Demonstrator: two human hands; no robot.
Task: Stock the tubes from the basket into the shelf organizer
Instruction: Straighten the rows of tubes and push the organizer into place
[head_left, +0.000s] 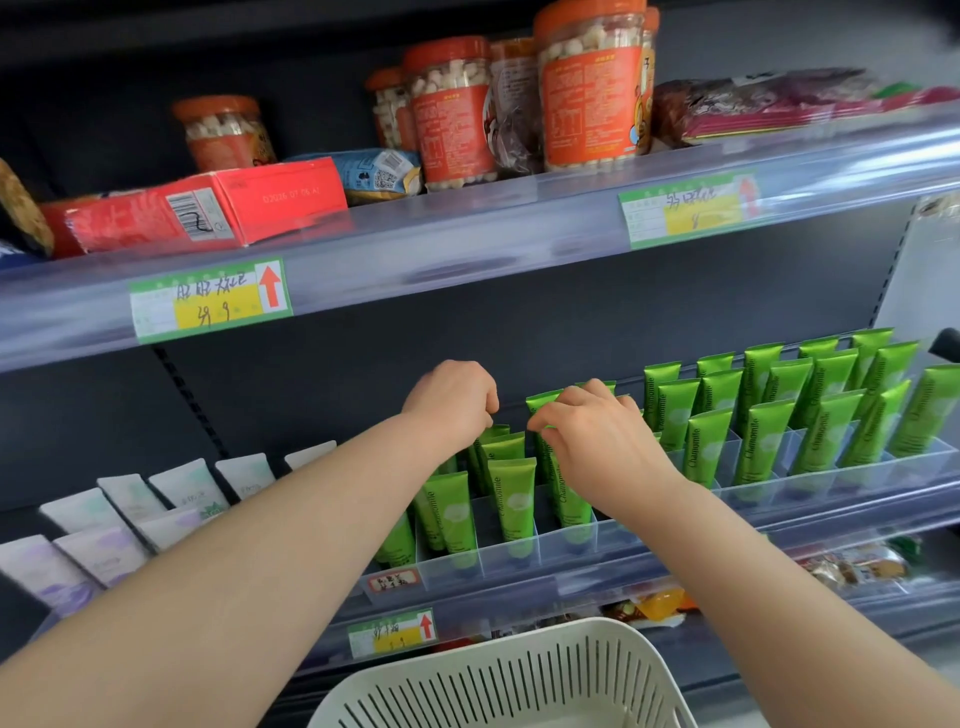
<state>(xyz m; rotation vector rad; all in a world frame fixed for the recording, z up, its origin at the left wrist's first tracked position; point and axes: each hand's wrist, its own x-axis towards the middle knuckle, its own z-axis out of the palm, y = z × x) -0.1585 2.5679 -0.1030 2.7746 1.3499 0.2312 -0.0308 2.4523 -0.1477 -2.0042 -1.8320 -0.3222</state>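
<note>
Several green tubes (758, 436) stand upright in the clear shelf organizer (613, 540) on the middle shelf. My left hand (452, 400) hovers over the back rows at the organizer's left part, fingers curled down onto the top of a green tube (493, 434) there. My right hand (597, 436) is just to its right and pinches the crimped top of another green tube (543, 402) standing in a back slot. The white slotted basket (519, 680) sits below at the bottom edge; its inside is out of view.
White and lilac tubes (130, 519) lie in rows on the same shelf to the left. The shelf above (467, 244) carries orange-lidded jars (587, 88), a red box (208, 208) and snack bags. Price labels hang on the shelf edges. Packaged goods show on the shelf below.
</note>
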